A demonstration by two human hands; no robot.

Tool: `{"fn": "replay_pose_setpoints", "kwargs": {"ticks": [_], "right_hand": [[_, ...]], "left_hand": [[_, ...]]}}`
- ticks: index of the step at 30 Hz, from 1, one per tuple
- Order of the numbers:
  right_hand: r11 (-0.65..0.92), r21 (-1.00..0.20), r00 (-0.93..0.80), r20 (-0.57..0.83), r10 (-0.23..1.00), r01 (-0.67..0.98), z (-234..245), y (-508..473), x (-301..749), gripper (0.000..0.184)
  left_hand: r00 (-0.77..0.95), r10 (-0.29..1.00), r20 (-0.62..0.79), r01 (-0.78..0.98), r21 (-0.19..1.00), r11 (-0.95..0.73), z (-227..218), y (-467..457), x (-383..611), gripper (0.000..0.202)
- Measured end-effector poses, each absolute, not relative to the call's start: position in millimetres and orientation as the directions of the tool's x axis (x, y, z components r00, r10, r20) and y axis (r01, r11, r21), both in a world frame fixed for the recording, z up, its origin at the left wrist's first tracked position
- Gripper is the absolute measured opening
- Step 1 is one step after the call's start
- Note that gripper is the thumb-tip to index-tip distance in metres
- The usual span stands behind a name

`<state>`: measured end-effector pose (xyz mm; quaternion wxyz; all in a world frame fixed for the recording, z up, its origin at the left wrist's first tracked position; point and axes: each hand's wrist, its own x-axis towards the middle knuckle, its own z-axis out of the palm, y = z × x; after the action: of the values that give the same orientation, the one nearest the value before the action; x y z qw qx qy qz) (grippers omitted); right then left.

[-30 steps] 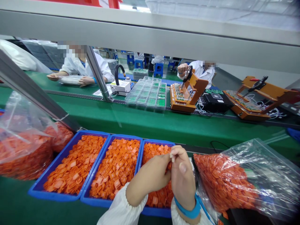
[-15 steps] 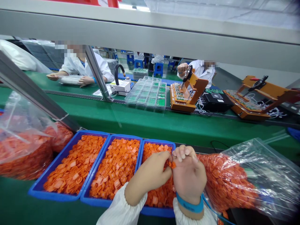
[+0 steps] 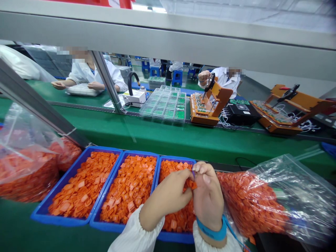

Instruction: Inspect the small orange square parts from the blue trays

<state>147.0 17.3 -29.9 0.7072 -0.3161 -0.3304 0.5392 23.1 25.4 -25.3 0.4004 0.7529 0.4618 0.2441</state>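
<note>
Head view. I see both hands raised together over the right tray [image 3: 175,239], the third of three blue trays set side by side on the green worktop [image 3: 23,234]. Left hand [image 3: 168,196] comes in from lower centre, white sleeve at the wrist; its fingers are pinched together on a small orange part [image 3: 192,184]. Right hand [image 3: 208,199] stands just beside it, back toward me, blue wrist strap [image 3: 212,233] on; its fingers curl in and close on the same part from the other side. The two hands touch at the fingertips. The part is held in the air above the right tray, at the gap between thumb tips; most of it is hidden, so I cannot tell its shape.

All three trays are filled with loose orange parts: left tray [image 3: 43,214], middle tray [image 3: 154,175], right tray. A clear bag [image 3: 294,199] of the same orange parts lies just right of the right hand, near touching the wrist. Another bag [image 3: 23,140] of parts sits at far left, beside the left tray.

Beyond, a green belt [image 3: 183,140] runs across. Behind it: a clear tray of green boards [image 3: 165,105], two orange jigs [image 3: 210,105], and two people in white coats; one has a hand [image 3: 204,75] on a jig lever.
</note>
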Motion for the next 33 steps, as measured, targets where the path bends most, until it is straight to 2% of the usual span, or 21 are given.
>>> {"fn": "replay_pose_setpoints", "kwargs": {"ticks": [17, 33], "right_hand": [[0.328, -0.698, 0.240, 0.225, 0.944, -0.636, -25.9, 16.6, 146.1, 0.016], [0.226, -0.689, 0.270, 0.046, 0.962, -0.688, -24.4, 22.1, 149.9, 0.015]], "left_hand": [[0.462, 0.887, -0.013, 0.521, 0.813, -0.260, -29.4, 27.8, 23.9, 0.017], [0.454, 0.890, 0.028, 0.482, 0.833, -0.272, -23.7, 25.1, 20.8, 0.026]]}}
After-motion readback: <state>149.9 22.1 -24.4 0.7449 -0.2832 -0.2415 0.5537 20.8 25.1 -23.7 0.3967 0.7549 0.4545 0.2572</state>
